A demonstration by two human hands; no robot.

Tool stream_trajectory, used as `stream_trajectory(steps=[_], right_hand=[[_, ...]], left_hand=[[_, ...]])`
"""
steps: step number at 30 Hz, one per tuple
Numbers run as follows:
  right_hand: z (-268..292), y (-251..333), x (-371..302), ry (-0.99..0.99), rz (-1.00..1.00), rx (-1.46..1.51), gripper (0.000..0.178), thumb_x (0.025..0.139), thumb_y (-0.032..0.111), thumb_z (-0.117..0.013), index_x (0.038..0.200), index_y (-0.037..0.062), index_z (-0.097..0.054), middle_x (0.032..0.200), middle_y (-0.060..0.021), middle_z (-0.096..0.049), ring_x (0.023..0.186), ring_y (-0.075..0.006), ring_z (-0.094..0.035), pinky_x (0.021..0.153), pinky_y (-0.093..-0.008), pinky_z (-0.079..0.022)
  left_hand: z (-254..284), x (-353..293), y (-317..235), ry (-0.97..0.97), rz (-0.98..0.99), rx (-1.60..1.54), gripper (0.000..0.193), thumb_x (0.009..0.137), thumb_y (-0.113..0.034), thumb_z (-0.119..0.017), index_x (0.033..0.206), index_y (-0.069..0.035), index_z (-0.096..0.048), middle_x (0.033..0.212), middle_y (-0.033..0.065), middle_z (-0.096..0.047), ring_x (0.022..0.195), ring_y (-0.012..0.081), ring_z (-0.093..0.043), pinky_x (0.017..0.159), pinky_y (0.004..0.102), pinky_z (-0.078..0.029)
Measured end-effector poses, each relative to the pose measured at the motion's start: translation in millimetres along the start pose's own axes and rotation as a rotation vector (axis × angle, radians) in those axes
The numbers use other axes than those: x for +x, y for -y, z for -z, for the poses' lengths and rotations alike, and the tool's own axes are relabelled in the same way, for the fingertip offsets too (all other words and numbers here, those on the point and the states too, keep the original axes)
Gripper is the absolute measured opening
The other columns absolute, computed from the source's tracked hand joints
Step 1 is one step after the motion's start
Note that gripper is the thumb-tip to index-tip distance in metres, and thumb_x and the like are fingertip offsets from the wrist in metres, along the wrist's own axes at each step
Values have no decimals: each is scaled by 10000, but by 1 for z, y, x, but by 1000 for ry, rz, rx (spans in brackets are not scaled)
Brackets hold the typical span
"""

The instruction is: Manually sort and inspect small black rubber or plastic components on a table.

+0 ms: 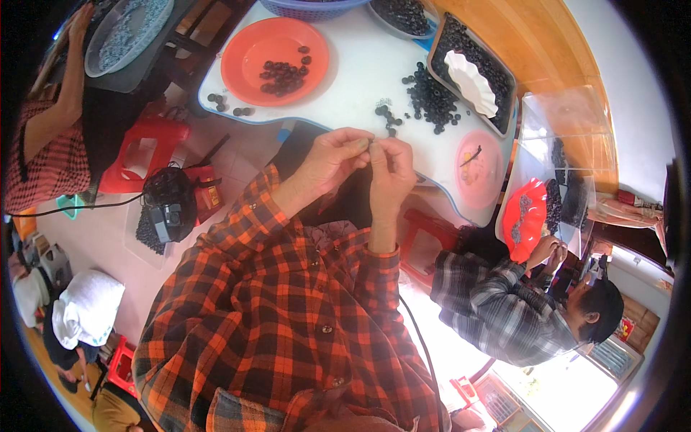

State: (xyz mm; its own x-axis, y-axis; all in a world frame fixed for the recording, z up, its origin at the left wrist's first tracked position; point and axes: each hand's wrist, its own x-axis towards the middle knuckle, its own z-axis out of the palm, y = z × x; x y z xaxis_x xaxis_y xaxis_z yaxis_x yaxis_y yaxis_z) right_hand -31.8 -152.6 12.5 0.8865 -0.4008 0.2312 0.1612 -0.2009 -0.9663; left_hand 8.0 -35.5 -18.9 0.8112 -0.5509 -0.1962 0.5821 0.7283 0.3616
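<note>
Handling note: small dark piece [371,142], likely light, fingertip work only

Piece is sitting between the fingertips of both hands, by the near edge of the white table [353,65]; left hand [332,155] is pinching with thumb and forefinger, leaving practically no gap; right hand [391,164] is meeting it from the other side, thumb and forefinger also pressed together; fingertips are covering most of the piece, so I can't tell its exact shape.

Comparing by colour with the loose black parts [432,101] and black discs [284,78] in the orange basin [237,65]; I'm assuming something similar; weight is probably counting for nothing; body is likely behaving stiff, hard plastic or firm rubber, can't tell which; I'm not expecting it to be fragile under a light pinch; smooth sides would be inviting a slip or roll, so dropping is worrying me more than crushing.

Best hold: finger pads bearing on opposite sides, near the middle; one hand steadying, the other keeping its pinch small; squeezing off-centre is risking a pop-out.
</note>
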Motion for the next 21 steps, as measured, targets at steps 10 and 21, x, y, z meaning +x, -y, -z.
stream_trajectory(steps=[10, 21], right_hand=[[4, 3, -2, 32, 16, 49, 60, 899, -14, -635, 957, -19, -650, 1008, -49, -595, 814, -82, -570, 695, -209, -478], [11, -15, 0, 14, -168, 79, 68, 893, 35, -664, 940, -14, -653, 970, -20, -596, 792, -67, -552, 691, -211, -457]], left_hand=[[11, 5, 3, 43, 37, -15, 207, 947, -77, -603, 1122, 28, -639, 905, 61, -657, 767, 118, -624, 687, 240, -532], [10, 6, 5, 28, 42, 97, 235, 957, -72, -579, 1151, 59, -603, 959, 79, -646, 797, 110, -610, 730, 232, -520]])
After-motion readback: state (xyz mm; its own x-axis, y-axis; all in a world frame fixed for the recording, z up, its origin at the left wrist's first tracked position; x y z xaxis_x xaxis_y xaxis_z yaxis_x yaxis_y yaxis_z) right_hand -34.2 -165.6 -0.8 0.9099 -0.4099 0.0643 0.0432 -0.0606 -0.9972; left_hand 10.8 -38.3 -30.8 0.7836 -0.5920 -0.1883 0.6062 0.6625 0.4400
